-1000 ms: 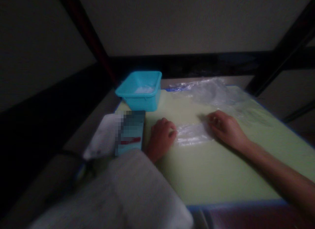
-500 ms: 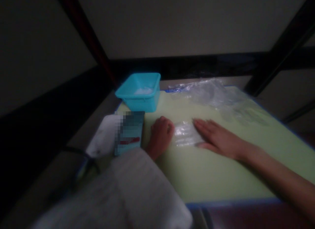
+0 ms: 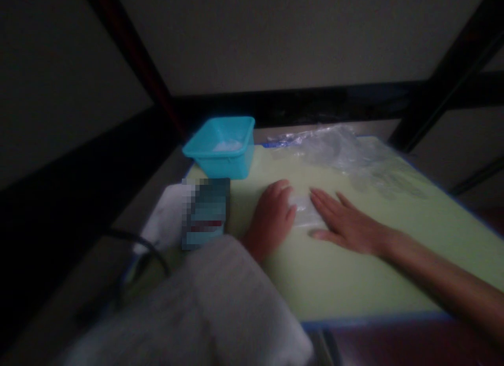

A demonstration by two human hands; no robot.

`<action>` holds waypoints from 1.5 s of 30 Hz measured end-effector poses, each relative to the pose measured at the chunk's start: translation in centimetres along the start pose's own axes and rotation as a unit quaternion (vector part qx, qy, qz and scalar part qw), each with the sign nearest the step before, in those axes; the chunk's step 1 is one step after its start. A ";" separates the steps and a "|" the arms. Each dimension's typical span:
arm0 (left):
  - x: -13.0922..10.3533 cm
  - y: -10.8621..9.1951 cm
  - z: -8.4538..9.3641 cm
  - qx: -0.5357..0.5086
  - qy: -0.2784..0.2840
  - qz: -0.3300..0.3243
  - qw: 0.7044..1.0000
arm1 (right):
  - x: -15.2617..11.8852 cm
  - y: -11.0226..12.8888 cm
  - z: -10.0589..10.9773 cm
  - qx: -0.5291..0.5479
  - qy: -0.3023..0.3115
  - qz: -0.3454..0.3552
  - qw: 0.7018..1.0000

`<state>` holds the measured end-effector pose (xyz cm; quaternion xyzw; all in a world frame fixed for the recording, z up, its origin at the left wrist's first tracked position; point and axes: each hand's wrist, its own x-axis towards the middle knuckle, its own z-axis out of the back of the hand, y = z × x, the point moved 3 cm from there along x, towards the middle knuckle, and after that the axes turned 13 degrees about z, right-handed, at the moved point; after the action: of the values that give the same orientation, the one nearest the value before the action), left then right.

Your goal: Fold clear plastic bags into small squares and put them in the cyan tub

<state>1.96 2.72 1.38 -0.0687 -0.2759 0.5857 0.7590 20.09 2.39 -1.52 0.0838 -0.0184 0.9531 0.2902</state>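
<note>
A small clear plastic bag (image 3: 306, 211) lies flat on the pale yellow-green tabletop (image 3: 338, 282) between my two hands. My left hand (image 3: 273, 213) rests over its left end, fingers loosely bent, with a gap between thumb and fingers. Flat on the right end lies my right hand (image 3: 346, 221), fingers stretched out and thumb apart. Both hands cover parts of the plastic, so its ends are hidden.
A turquoise basket (image 3: 226, 166) with whitish contents stands at the back left. In front of it is a box-like object (image 3: 208, 208), partly pixelated, beside a white item (image 3: 165, 213). Crumpled clear plastic (image 3: 334, 148) covers the back right. A dark cable (image 3: 137, 240) curves at left.
My left hand has shifted right over the plastic and loosened from a closed fist. My right hand stays nearly in place, its fingers slightly more spread. Less of the plastic shows between them.
</note>
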 end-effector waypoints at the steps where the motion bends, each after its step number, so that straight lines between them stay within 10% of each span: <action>1: -0.3 -1.0 -0.4 -0.003 0.021 -0.026 0.999 | 0.0 0.0 0.0 0.001 0.004 -0.001 1.000; 8: -1.3 -4.8 -3.3 0.049 0.136 -0.068 0.987 | -0.3 -0.6 -0.4 0.011 0.028 0.020 0.999; 45: -1.9 1.5 -0.4 0.183 0.140 -0.006 0.973 | 0.0 -1.1 1.4 0.160 0.002 -0.046 0.986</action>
<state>0.54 1.52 -0.22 -0.0088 -0.0554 0.6065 0.7931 20.94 3.22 -0.21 0.1276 0.1386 0.9297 0.3164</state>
